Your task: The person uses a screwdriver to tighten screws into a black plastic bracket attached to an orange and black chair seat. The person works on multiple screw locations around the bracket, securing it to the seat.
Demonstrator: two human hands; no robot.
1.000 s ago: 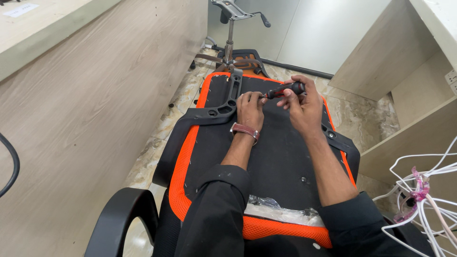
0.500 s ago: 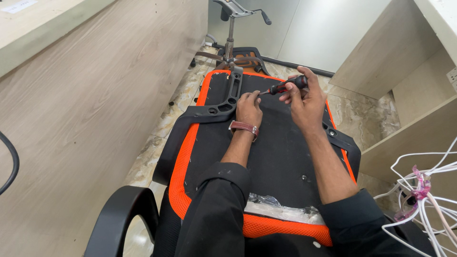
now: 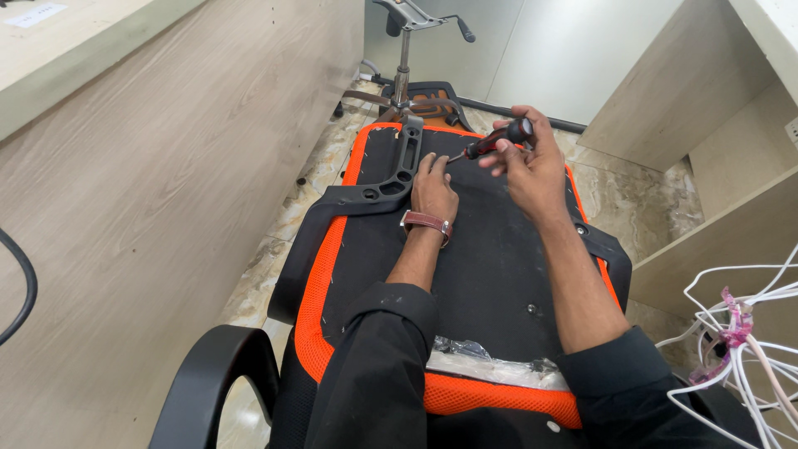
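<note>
An upturned office chair seat (image 3: 490, 266), black underneath with an orange mesh edge, lies in front of me. My left hand (image 3: 434, 189), with a brown watch strap at the wrist, rests flat on the seat beside a black plastic armrest bracket (image 3: 397, 170). My right hand (image 3: 532, 170) grips a screwdriver (image 3: 490, 143) with a black and red handle. Its tip points down-left toward my left fingertips. A second bracket (image 3: 603, 245) sits at the seat's right edge.
A chair base with gas lift and lever (image 3: 407, 50) stands beyond the seat on the marble floor. A wooden panel (image 3: 166, 166) runs along the left. A black armrest loop (image 3: 208, 382) is at the lower left. White cables (image 3: 748, 333) hang at the right by a desk.
My right hand has lifted and shifted slightly right with the screwdriver, which now tilts more steeply. My left hand stays on the seat by the bracket.
</note>
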